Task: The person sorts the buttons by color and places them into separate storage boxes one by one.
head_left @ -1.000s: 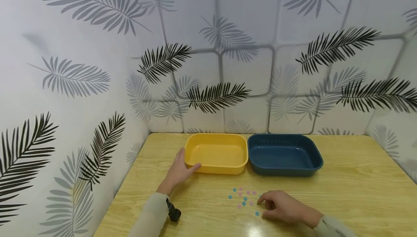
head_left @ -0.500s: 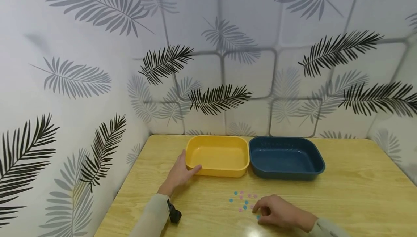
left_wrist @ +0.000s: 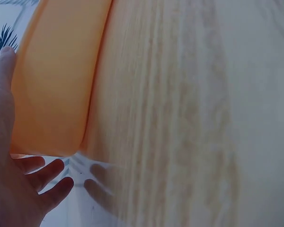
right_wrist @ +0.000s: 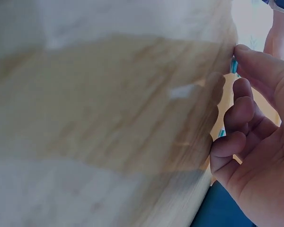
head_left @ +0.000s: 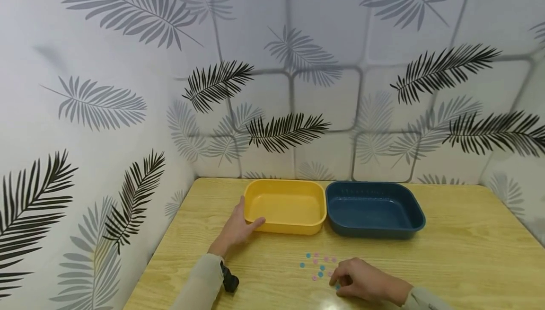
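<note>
A yellow plastic bin (head_left: 294,229) stands at the back of the wooden table. My left hand (head_left: 238,229) rests at its front left corner, thumb along the front rim and fingers by the left side; in the left wrist view these fingers are spread and relaxed. Several small blue and pink buttons (head_left: 322,268) lie scattered in front of the bins. At their right edge my right hand (head_left: 362,279) is low over the table, thumb and index fingertips at a blue button (right_wrist: 234,65), pinching it from both sides. The other right fingers are curled.
A dark blue bin (head_left: 374,232) stands right beside the yellow one, their sides touching. Behind the wooden table (head_left: 468,253) is a wall (head_left: 323,97) with leaf prints, and another runs along the left. A black device (head_left: 230,281) is strapped to the left wrist.
My right hand has moved slightly left and down, and its fingertips have closed in on the blue button nearest me. My left hand stays at the yellow bin. The head view has shifted slightly.
</note>
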